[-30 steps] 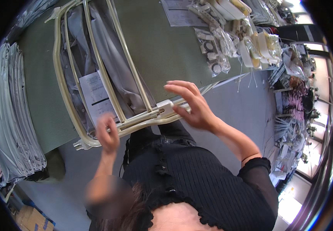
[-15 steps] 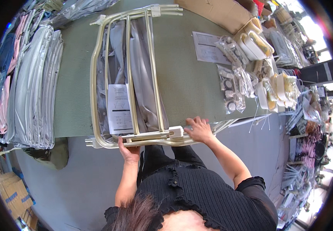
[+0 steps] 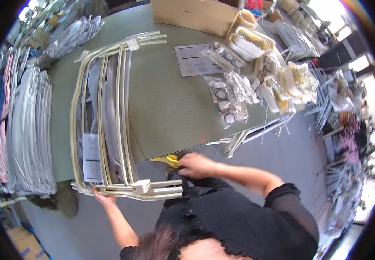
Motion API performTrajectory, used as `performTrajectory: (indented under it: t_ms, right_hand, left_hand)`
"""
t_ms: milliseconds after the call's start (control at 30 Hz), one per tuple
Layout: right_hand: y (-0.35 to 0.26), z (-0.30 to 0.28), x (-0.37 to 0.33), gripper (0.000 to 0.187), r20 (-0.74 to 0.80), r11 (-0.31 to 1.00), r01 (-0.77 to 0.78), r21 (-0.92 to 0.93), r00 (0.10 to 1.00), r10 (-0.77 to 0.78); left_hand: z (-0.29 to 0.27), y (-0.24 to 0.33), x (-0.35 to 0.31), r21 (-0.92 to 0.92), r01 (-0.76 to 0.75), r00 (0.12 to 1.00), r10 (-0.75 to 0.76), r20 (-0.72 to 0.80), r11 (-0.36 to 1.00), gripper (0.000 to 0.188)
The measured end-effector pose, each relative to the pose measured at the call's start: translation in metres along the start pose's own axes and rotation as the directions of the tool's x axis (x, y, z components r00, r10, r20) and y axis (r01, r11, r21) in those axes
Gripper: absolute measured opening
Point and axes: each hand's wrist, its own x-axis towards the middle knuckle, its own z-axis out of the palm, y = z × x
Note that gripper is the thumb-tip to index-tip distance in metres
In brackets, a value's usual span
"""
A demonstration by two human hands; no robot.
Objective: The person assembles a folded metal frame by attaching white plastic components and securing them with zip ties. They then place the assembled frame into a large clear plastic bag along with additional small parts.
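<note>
A cream tubular metal frame (image 3: pixel 74 117) lies on the green-topped table (image 3: pixel 166 112), its near end overhanging the front edge. Folded grey fabric (image 3: pixel 109 117) sits between its bars, with a printed sheet (image 3: pixel 92 162) on top. My left hand (image 3: pixel 104 197) grips the frame's near rail from below, close to its left corner, with the thumb over it. At the table edge, right of the frame, my right hand (image 3: pixel 196 166) is closed on a yellow strip (image 3: pixel 171 160); its exact kind cannot be made out. White plastic blocks (image 3: pixel 141 186) join the frame's tubes.
Bagged fittings (image 3: pixel 228 102), white tubs (image 3: pixel 250 45) and an instruction sheet (image 3: pixel 192 60) lie on the table's right side. A cardboard box (image 3: pixel 194 17) stands at the back. Grey fabric covers (image 3: pixel 29 130) are stacked at the left. More tubes (image 3: pixel 239 141) show beneath the right front edge.
The frame has shifted left and nearer to me, with my left hand on it. My right hand has left the frame's near corner, moved lower and closed on the yellow strip.
</note>
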Motion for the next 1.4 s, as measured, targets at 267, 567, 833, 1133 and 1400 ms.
performTrajectory:
  t_ms: [267,567,833,1133,1400]
  right_hand:
    - [0.107,-0.144,-0.065,0.038,-0.393,0.939,-0.208,-0.275,0.915,0.087]
    - [0.207,-0.427,0.025,0.039,-0.626,0.701,-0.415,-0.58,0.778,-0.058]
    - [0.321,-0.598,0.105,0.024,-0.8,0.684,-0.612,-0.398,0.596,0.068]
    - [0.311,-0.51,0.07,0.007,-0.718,0.674,-0.323,-0.665,0.526,-0.457]
    - [0.265,-0.523,0.043,0.043,-0.343,0.762,-0.184,-0.621,0.938,-0.053]
  left_hand:
    - [-0.022,0.059,0.022,0.193,0.107,0.96,-0.051,-0.275,0.975,0.072]
    - [0.181,0.003,-0.072,0.749,-0.657,0.246,0.915,0.32,-0.085,0.026]
    - [0.501,-0.097,-0.188,0.191,-0.859,0.004,0.367,0.93,-0.476,0.026]
    - [0.679,-0.172,-0.136,-0.109,-0.891,-0.151,0.061,0.987,-0.441,0.061]
    - [0.74,-0.199,-0.093,-0.083,-0.848,-0.162,0.107,0.981,-0.523,0.037]
